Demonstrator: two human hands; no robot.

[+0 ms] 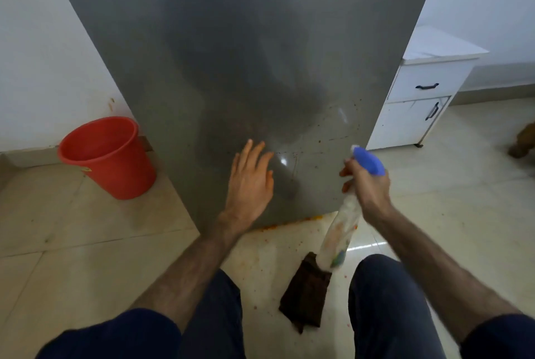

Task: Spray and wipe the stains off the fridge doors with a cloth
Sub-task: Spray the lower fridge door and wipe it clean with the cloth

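The grey fridge door [231, 54] fills the middle of the view, with small dark and reddish specks on its lower right part. My left hand [250, 182] is open, fingers spread, flat near the door's lower area. My right hand [366, 185] grips a spray bottle [343, 231] with a blue trigger head pointed at the door's lower right corner. The bottle's body hangs down and looks blurred. A dark brown cloth [307, 298] lies on the floor between my knees, below the bottle.
A red bucket [107, 156] stands on the tiled floor left of the fridge, by the white wall. A white cabinet [419, 98] with black handles is to the right. Orange spatter marks the floor under the door. A brown animal [524, 141] is at the far right edge.
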